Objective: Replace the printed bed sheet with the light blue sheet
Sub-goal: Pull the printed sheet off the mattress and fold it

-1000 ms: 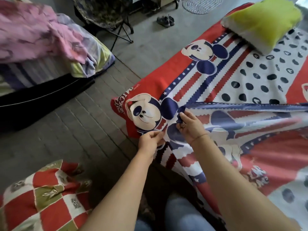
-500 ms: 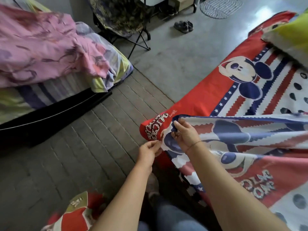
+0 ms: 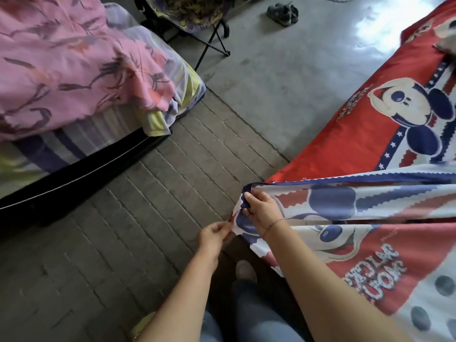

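Note:
The printed bed sheet (image 3: 365,134), red with cartoon mice, stars and stripes, covers the bed on the right. Its near part is folded back, showing the paler underside (image 3: 370,218). My right hand (image 3: 259,206) grips the blue corner of that folded part, lifted off the bed. Just below and to the left, my left hand (image 3: 214,233) pinches the sheet's edge. No light blue sheet is in view.
A second bed (image 3: 74,134) with a pink floral cover (image 3: 74,58) stands at the left across a brick-patterned floor (image 3: 148,206). A folding chair (image 3: 197,18) and a pair of shoes (image 3: 282,11) sit at the back. My legs (image 3: 246,312) are below.
The view has swung left, so the green pillow and the checked cushion have left the frame. My hands have carried the sheet's corner out past the bed's edge, over the floor.

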Tool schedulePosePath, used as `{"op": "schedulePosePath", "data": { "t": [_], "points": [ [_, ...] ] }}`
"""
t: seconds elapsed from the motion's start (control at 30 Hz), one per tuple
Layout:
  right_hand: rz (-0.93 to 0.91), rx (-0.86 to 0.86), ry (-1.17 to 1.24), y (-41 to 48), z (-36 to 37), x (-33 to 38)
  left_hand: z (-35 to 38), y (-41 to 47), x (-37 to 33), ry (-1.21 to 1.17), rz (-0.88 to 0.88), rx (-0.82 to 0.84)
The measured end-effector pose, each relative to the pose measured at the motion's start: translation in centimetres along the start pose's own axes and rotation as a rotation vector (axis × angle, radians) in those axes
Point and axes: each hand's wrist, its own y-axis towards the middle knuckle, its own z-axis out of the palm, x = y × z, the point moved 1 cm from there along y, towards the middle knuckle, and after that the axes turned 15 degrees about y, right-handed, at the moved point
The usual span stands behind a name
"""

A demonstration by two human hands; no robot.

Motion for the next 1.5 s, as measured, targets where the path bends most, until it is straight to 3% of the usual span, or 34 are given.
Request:
{"op": "schedulePosePath", "data": {
  "t": [0.33, 0.63, 0.9, 1.13, 1.5],
  "points": [
    [0.058, -0.143, 0.014, 1.9, 1.6, -6.3, -5.7, 3.8, 1.3, 0.055, -0.165, 0.117],
    [0.063, -0.183, 0.098, 1.1, -0.1, -5.7, -6.3, 5.5, -2.7, 0.178, -0.062, 0.152],
    [-0.101, -0.315, 0.231, -2.3, -5.4, 1.0, 0.8, 3.2, -7.1, 0.349, 0.049, 0.253],
    [-0.272, -0.512, 0.422, -8.3, -16.7, 7.2, 11.4, -0.8, -10.6, 0.581, 0.176, 0.348],
    [-0.360, -0.636, 0.529, -12.5, -31.0, 11.4, 25.3, -1.4, -12.5, 0.863, 0.443, 0.242]
  ]
}}
